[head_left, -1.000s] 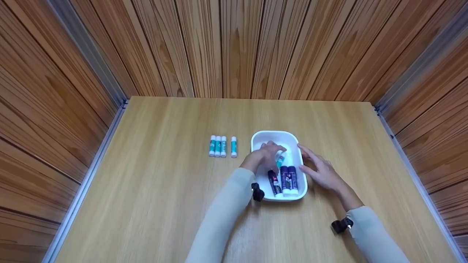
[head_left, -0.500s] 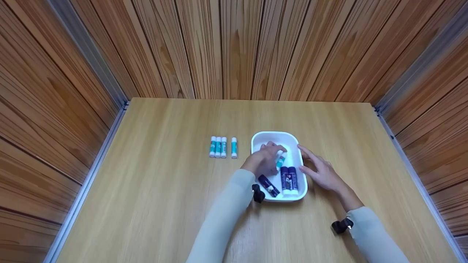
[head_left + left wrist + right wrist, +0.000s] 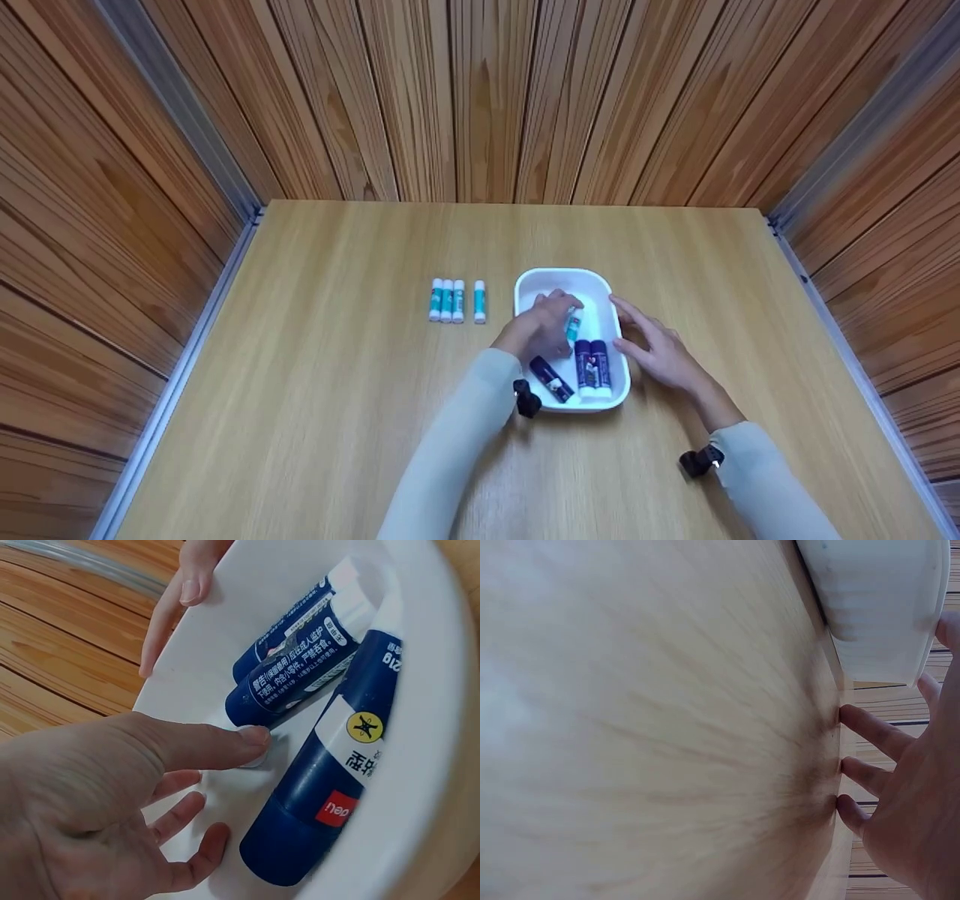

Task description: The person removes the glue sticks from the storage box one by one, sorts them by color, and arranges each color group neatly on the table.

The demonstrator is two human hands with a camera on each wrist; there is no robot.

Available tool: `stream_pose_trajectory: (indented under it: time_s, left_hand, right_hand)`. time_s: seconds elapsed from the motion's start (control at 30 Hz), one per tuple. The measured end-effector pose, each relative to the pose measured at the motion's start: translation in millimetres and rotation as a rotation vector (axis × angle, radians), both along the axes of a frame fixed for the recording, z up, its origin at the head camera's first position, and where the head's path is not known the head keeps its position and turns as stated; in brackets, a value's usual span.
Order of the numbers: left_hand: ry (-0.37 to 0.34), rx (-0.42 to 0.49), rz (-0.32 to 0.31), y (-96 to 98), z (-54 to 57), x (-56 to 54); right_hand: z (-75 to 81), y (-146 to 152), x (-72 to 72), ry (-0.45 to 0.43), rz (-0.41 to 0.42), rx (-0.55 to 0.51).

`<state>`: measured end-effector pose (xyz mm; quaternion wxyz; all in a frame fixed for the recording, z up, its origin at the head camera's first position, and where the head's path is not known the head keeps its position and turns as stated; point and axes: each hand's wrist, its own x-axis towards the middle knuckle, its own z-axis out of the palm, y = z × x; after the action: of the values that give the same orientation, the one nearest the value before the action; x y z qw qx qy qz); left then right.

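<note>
White plastic, head view: inside the round-cornered tray (image 3: 600,319), my left hand (image 3: 549,326) pinches the teal stick (image 3: 574,326); the left dark stick (image 3: 551,379) has tipped aside, leaving, I judge, that grip clearer. Left wrist: dark stick glossy, cylindrical, label-wrapped. Right wrist: my right hand (image 3: 919,802), fingers relaxed, touches the tray's rim above the woodgrain surface (image 3: 630,765).

Table (image 3: 315,420): Surface and Load

The table has a light wood-grain top across the lower frame. Three green-and-white sticks (image 3: 447,301) lie side by side left of centre; one similar stick (image 3: 480,302) lies at centre, apart. A white tray (image 3: 564,277) rests right of centre.
</note>
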<state>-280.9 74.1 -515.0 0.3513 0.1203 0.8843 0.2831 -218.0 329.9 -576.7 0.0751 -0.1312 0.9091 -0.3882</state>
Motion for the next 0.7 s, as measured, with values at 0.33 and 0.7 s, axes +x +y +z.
stream_pose_trajectory:
  time_s: [0.33,0.7]
  left_hand:
    - [0.157,0.113,-0.028,-0.5,-4.5,-2.8]
    - [0.282,0.23,-0.045,-10.2,2.3,-10.4]
  right_hand:
    - [2.1,-0.3,-0.4,-0.007,-0.001,-0.003]
    - [3.3,0.1,0.6,-0.022,-0.004,0.004]
